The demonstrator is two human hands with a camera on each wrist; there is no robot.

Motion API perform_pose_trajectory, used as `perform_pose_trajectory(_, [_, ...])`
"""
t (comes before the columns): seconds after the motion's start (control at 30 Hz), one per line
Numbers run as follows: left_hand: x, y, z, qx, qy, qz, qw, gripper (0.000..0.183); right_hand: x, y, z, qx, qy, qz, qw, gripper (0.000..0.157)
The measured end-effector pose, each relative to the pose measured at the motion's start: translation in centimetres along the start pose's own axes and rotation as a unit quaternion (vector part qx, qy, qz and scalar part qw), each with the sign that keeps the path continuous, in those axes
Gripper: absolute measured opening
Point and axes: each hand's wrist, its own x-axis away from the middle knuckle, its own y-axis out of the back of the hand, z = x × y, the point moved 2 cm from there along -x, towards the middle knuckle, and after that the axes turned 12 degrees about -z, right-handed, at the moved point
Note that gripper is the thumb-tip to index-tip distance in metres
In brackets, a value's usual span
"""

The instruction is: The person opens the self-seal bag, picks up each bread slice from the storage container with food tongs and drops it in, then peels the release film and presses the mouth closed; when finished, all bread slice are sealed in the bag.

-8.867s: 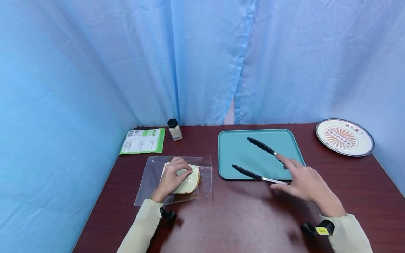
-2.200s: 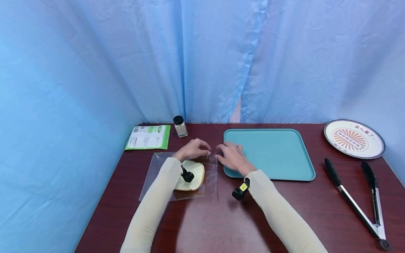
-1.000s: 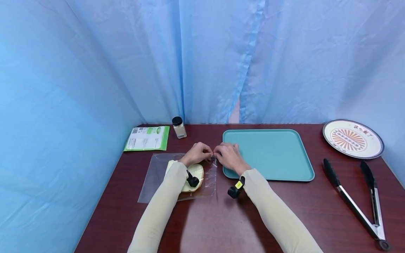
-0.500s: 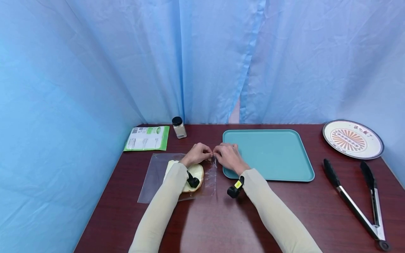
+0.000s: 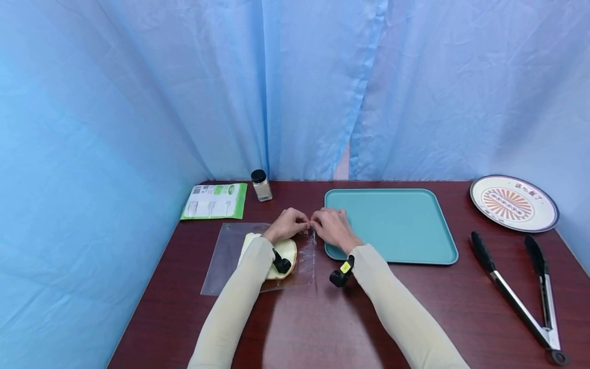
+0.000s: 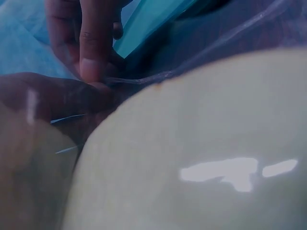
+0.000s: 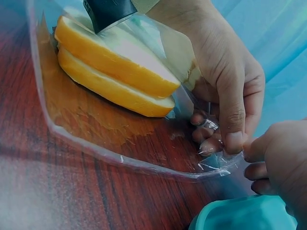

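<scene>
A clear plastic bag [image 5: 216,264] lies flat on the table with two stacked slices of bread [image 5: 288,252] inside. In the right wrist view the bread slices [image 7: 115,72] show brown crusts through the film. My left hand [image 5: 287,224] reaches over the bag and pinches its far right corner between thumb and fingers. Right beside it, my right hand [image 5: 333,228] pinches the same corner, its fingertips meeting those of the left. The left wrist view is dim; bread fills most of it, and the right hand's fingers [image 6: 93,43] show at the top.
A teal tray [image 5: 396,230] sits just right of the bag, partly under the right hand. Tongs [image 5: 521,302] lie spread at the right, below a patterned plate [image 5: 513,204]. A black-capped jar [image 5: 261,187] and a green-white packet [image 5: 214,201] stand at the back left.
Earlier my right hand held the tongs over the tray; now they lie at the right. Both hands came together at the bag's corner and have barely moved in the last second.
</scene>
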Motion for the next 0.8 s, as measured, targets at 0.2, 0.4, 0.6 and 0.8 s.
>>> perform_pose_trajectory(0.2, [0.01, -0.07, 0.13, 0.007, 0.006, -0.001, 1.0000, 0.017, -0.02, -0.02, -0.04, -0.002, -0.002, 0.001, 1.000, 0.018])
perform_pose_trajectory(0.4, [-0.05, -0.12, 0.33, 0.013, 0.009, 0.001, 0.9999, 0.016, 0.11, -0.03, -0.09, -0.011, 0.000, 0.004, 1.000, 0.015])
perform_pose_trajectory(0.6, [-0.11, -0.13, 0.44, 0.017, 0.007, 0.002, 0.9998, 0.016, 0.11, 0.01, -0.06, -0.010, -0.001, 0.003, 1.000, 0.015])
perform_pose_trajectory(0.8, [-0.15, -0.24, 0.55, 0.017, 0.014, 0.003, 0.9997, 0.017, -0.03, -0.08, -0.06, -0.004, -0.003, 0.006, 1.000, 0.017])
